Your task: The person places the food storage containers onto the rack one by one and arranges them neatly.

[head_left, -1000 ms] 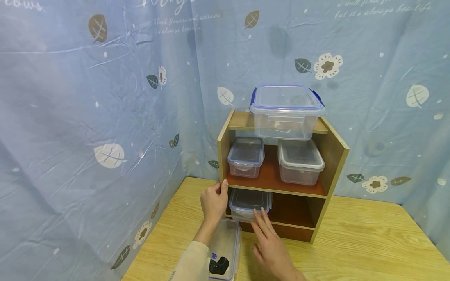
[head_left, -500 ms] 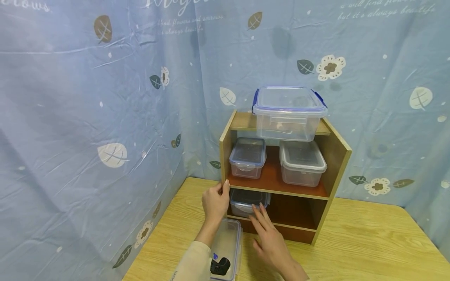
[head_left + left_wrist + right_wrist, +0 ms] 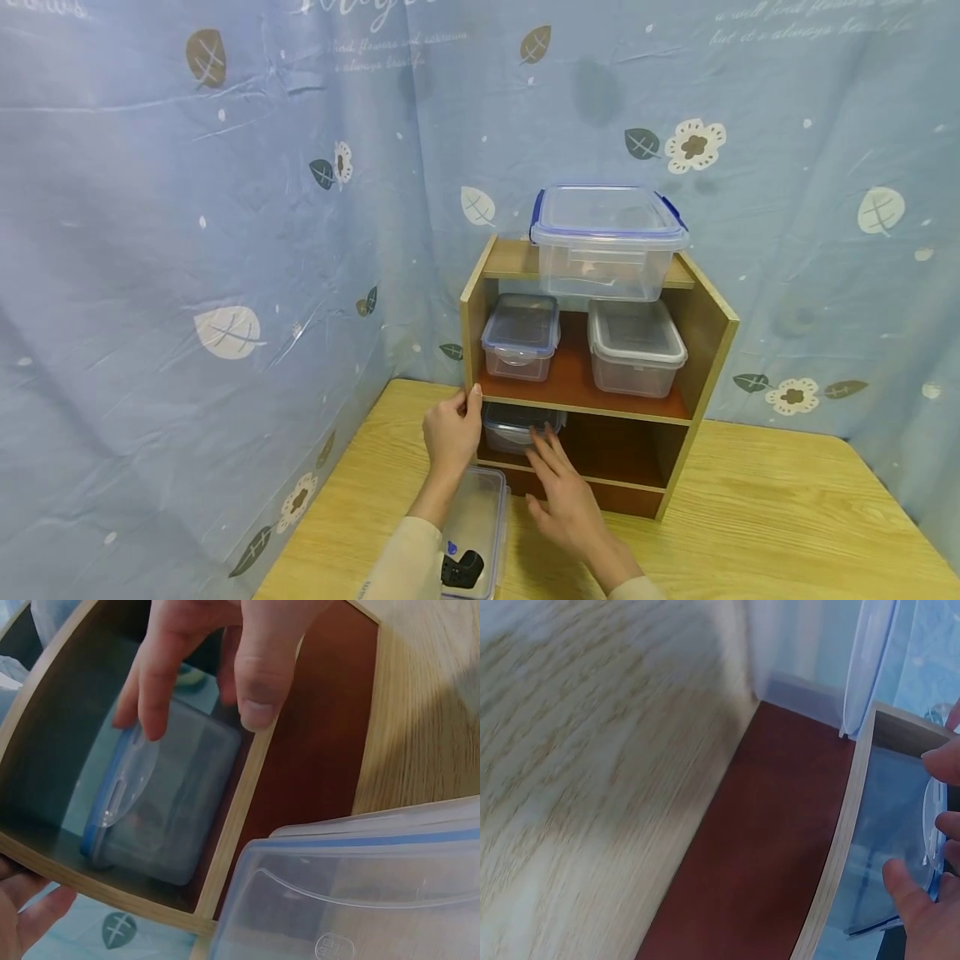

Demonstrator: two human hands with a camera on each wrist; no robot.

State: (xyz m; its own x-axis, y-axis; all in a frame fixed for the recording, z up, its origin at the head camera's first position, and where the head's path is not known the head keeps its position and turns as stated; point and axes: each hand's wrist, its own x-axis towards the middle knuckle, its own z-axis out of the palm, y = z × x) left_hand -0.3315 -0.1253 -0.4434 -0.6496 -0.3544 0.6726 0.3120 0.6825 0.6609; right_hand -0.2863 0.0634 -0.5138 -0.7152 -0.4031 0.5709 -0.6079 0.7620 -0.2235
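My left hand (image 3: 452,435) grips the front edge of the left side panel of a small wooden shelf unit (image 3: 712,367), thumb in front. Inside the lower compartment, at its left, sits a clear lidded food container (image 3: 510,439) with a blue seal and a front clip. The fingers of my right hand (image 3: 572,510) are extended and touch the container's front by the clip. In the left wrist view, these fingertips lie over the clip side of the container (image 3: 176,810), which stands behind the compartment's front strip. The right wrist view shows the same container (image 3: 885,832) partly covered by fingers.
Two lidded containers, one blue-rimmed (image 3: 521,337) and one white-rimmed (image 3: 637,346), stand on the middle shelf. A larger clear box (image 3: 607,242) sits on top. On the wooden table (image 3: 780,508), a clear box (image 3: 480,521) with a black object (image 3: 462,570) lies by my left forearm.
The container has slid deeper into the lower compartment, and my right hand has followed it inward. My left hand keeps its grip on the side panel. The camera view shifts slightly.
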